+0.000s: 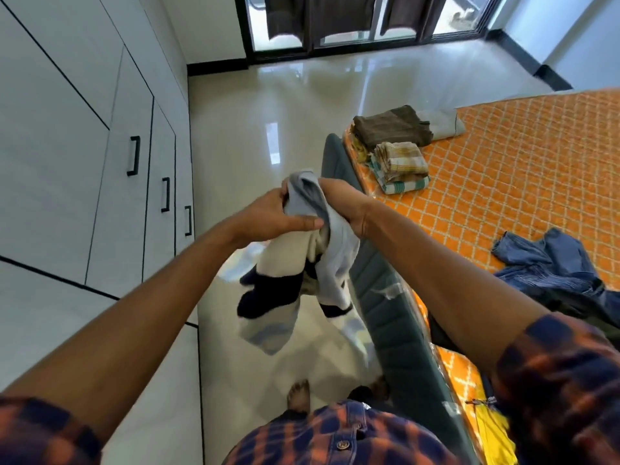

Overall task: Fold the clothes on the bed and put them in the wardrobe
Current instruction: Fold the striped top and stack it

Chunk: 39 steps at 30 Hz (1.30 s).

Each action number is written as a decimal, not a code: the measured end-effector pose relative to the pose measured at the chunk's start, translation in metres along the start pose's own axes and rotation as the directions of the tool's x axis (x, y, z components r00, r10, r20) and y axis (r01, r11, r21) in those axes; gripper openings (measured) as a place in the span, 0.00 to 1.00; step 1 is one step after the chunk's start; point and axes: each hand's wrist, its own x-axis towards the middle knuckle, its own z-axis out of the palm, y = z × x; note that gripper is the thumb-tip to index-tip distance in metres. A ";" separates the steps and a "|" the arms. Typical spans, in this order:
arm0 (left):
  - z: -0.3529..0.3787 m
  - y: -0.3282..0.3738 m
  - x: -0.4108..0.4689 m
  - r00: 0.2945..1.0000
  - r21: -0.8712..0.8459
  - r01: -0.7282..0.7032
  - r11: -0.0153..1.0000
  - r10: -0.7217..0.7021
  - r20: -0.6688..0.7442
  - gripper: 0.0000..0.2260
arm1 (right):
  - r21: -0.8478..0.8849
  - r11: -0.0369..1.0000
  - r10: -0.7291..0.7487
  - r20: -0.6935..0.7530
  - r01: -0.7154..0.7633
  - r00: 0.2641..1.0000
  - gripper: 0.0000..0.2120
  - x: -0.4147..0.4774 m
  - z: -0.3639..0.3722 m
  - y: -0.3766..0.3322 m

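Standing between wardrobe (84, 146) at 9 o'clock and bed (503, 196) at 3 o'clock. Holding up a light-blue garment (285, 260) with cream and navy parts, dead centre, off the bed and over the glossy floor (255, 105).

Gripped at its top by left hand (268, 216): fingers curled round the bunched cloth, thumb laid flat across the front, pointing toward 3 o'clock. Gripped as well by right hand (342, 203), just at 3 o'clock of the left, closed over the same bunch, fingertips hidden. Rest of it hanging loose and unfolded toward 6 o'clock, beside the teal padded bed frame (385, 297); touching the frame or not, cannot tell.

At 1 o'clock, on the orange quilted cover: folded brown garment (391, 125), grey cloth (444, 124) just at 3 o'clock of it, checked cloth (401, 161) stacked on a green-striped cloth (407, 186).

At 4 o'clock, on the bed: crumpled denim (550, 263), unfolded. At 5 o'clock, by the bed edge: yellow item (493, 431), partly hidden by the right sleeve.

Wardrobe doors all closed, black handles (133, 156) at 9 o'clock. At 12 o'clock: glass doors with dark curtains (335, 18). At 6 o'clock: bare foot (298, 394) on the floor.
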 end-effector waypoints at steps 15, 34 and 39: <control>-0.031 0.060 -0.012 0.968 0.275 -0.249 0.929 0.246 0.046 0.07 | -0.310 0.930 -0.343 -0.532 0.199 0.774 0.28 0.018 0.018 0.158; -0.147 -0.045 -0.073 0.836 0.395 0.128 0.910 0.116 -0.537 0.22 | -0.785 0.558 -0.680 -0.247 0.269 0.691 0.10 0.005 -0.088 0.112; -0.125 -0.063 -0.068 0.858 0.441 0.033 0.897 0.201 -0.472 0.28 | -0.975 0.200 -0.749 -0.090 0.094 0.656 0.18 -0.025 -0.127 0.095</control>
